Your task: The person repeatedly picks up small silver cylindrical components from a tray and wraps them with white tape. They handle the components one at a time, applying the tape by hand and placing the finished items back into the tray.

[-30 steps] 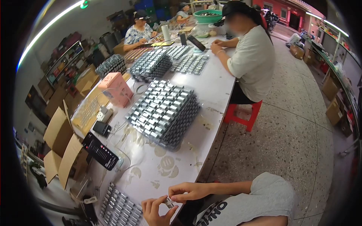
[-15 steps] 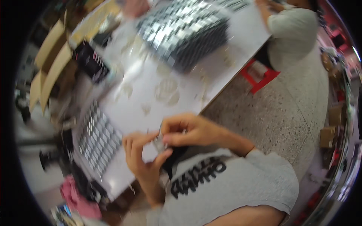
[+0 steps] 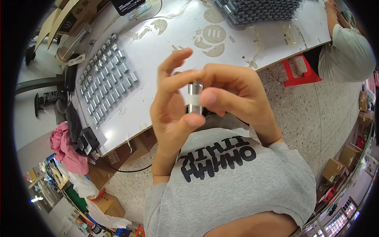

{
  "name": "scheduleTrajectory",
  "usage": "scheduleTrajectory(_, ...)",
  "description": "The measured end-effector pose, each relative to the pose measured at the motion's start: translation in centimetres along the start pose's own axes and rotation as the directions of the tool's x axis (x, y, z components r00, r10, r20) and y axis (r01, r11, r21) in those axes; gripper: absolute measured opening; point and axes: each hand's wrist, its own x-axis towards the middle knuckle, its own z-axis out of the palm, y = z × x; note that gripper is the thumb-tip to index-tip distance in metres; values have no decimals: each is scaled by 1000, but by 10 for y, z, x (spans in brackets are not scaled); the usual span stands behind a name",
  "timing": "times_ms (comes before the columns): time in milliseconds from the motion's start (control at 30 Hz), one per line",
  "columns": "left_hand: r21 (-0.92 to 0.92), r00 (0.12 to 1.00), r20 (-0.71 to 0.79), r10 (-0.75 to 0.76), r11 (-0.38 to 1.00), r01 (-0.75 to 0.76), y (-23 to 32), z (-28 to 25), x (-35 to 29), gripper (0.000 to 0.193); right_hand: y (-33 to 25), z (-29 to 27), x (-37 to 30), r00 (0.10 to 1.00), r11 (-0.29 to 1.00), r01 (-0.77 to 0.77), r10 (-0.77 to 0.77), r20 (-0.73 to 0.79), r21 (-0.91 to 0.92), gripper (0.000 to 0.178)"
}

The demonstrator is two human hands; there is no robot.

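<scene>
1. Both hands raised over the white bench [image 3: 158, 51]; left hand [image 3: 171, 106] & right hand [image 3: 233, 94] fingers closed on a small metal cylinder [image 3: 194, 96], pinched between them at frame centre.
2. Tray of metal parts [image 3: 108, 77] lay at 10 o'clock of the hands; dark stack of parts [image 3: 256, 10] at 1 o'clock, cut off by top edge.
3. Cylinder's lower end hidden by thumbs.
4. Brown cartons [image 3: 63, 17] at 11 o'clock; red stool [image 3: 300, 73] beside a seated person [image 3: 347, 51] at 2 o'clock.
</scene>
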Motion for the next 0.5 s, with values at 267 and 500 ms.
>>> scheduleTrajectory(267,597,976,217,16,789,-145,46,-9,10,46,6,0,1,990,971,-111,90,-109,-211,19)
scheduleTrajectory(500,381,986,154,-62,924,-1,41,-10,8,38,1,-13,-6,996,932,-68,86,37,-356,17)
